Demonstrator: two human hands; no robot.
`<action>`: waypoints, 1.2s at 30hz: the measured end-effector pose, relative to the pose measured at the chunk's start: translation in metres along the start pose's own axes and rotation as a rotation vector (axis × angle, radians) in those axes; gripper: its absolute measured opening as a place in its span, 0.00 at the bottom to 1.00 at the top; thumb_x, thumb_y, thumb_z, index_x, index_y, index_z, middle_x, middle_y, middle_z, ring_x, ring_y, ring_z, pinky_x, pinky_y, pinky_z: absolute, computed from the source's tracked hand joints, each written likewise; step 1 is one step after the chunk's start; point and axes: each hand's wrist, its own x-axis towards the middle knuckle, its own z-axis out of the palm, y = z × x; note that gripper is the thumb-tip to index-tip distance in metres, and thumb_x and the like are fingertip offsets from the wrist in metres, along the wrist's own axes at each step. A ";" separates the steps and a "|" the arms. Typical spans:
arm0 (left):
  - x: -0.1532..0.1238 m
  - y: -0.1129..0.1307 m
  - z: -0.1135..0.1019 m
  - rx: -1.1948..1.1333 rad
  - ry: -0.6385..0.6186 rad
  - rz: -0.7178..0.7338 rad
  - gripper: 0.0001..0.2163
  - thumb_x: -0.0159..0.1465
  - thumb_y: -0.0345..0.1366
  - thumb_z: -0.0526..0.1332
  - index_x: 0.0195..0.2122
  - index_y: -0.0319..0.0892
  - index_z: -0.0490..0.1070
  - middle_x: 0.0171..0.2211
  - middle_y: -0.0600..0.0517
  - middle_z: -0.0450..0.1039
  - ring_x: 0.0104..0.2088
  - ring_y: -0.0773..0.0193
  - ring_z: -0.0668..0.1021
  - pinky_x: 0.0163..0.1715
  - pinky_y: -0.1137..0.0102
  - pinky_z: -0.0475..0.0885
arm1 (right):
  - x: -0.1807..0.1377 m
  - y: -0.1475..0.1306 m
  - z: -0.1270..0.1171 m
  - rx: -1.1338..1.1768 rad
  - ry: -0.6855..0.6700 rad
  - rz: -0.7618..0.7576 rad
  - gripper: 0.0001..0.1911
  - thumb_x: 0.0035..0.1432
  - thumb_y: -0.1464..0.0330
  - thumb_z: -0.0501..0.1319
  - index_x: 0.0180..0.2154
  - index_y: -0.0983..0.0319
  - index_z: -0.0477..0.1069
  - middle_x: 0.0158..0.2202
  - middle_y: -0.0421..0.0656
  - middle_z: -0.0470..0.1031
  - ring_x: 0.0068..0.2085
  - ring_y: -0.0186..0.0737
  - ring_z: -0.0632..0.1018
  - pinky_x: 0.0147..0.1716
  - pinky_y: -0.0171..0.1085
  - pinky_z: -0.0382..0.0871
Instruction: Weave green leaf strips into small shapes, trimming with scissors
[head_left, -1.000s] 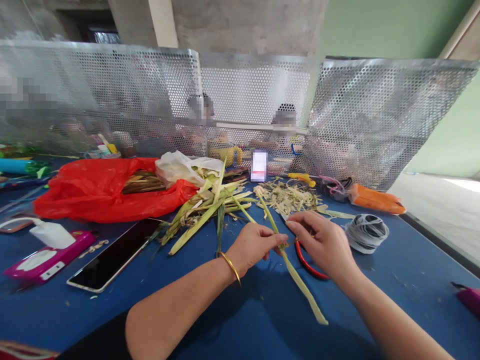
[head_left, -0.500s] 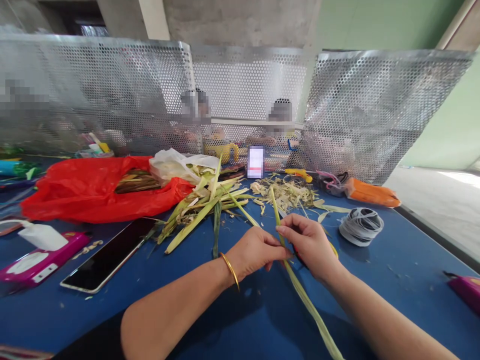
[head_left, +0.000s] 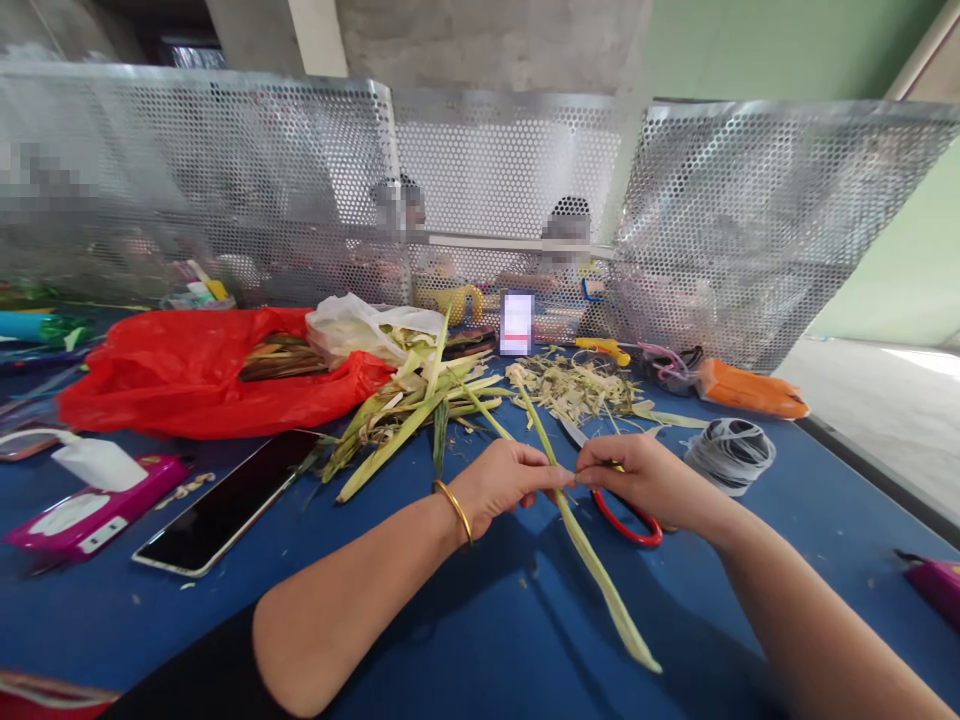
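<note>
My left hand [head_left: 504,487], with a gold bangle at the wrist, is closed on a long pale green leaf [head_left: 600,580]. The leaf runs from the scrap pile down toward me, its lower end hanging over the table. Just right of the leaf, my right hand [head_left: 637,478] is closed in a pinch, its fingertips meeting my left fingertips. What lies in that pinch is too small to make out. Beneath the right hand are scissors with red handles [head_left: 634,530], partly hidden by it.
A heap of long leaves [head_left: 397,430] lies beside a red plastic bag [head_left: 165,370]. Leaf scraps [head_left: 577,385] and an upright phone [head_left: 516,322] are ahead. Left are a dark phone [head_left: 225,505] and a purple power strip [head_left: 82,520]; right, a grey-white roll [head_left: 731,455]. Behind stands a perforated metal screen [head_left: 502,160].
My right hand has moved off the leaf's upper part to the right side of my left fingertips, uncovering more of the scissors. The leaf's lower end has swung up and left into view.
</note>
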 end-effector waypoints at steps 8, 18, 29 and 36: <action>-0.001 0.002 0.001 0.013 -0.072 0.011 0.07 0.52 0.37 0.65 0.23 0.38 0.79 0.19 0.51 0.74 0.18 0.74 0.64 0.19 0.75 0.54 | 0.001 0.001 0.011 -0.144 0.145 0.037 0.10 0.58 0.66 0.59 0.26 0.60 0.74 0.23 0.38 0.74 0.27 0.36 0.72 0.27 0.33 0.61; 0.003 0.001 -0.002 -0.390 0.062 -0.058 0.10 0.57 0.40 0.64 0.31 0.38 0.78 0.29 0.48 0.77 0.28 0.67 0.77 0.27 0.74 0.69 | -0.010 -0.019 0.009 -0.606 0.531 -0.458 0.12 0.64 0.70 0.53 0.44 0.61 0.74 0.35 0.45 0.76 0.36 0.41 0.73 0.39 0.42 0.60; 0.007 -0.003 0.005 -0.510 0.135 0.035 0.13 0.40 0.33 0.74 0.28 0.36 0.79 0.24 0.49 0.77 0.27 0.69 0.75 0.29 0.76 0.68 | -0.001 -0.015 0.054 -0.677 0.316 -0.616 0.14 0.66 0.76 0.46 0.37 0.65 0.70 0.31 0.45 0.73 0.36 0.41 0.72 0.39 0.41 0.60; 0.004 -0.003 0.011 -0.553 0.178 0.044 0.11 0.42 0.29 0.72 0.29 0.35 0.79 0.24 0.49 0.78 0.25 0.69 0.75 0.28 0.76 0.69 | -0.003 -0.019 0.050 -0.597 0.272 -0.654 0.18 0.67 0.75 0.44 0.33 0.64 0.70 0.30 0.45 0.74 0.35 0.39 0.72 0.40 0.40 0.61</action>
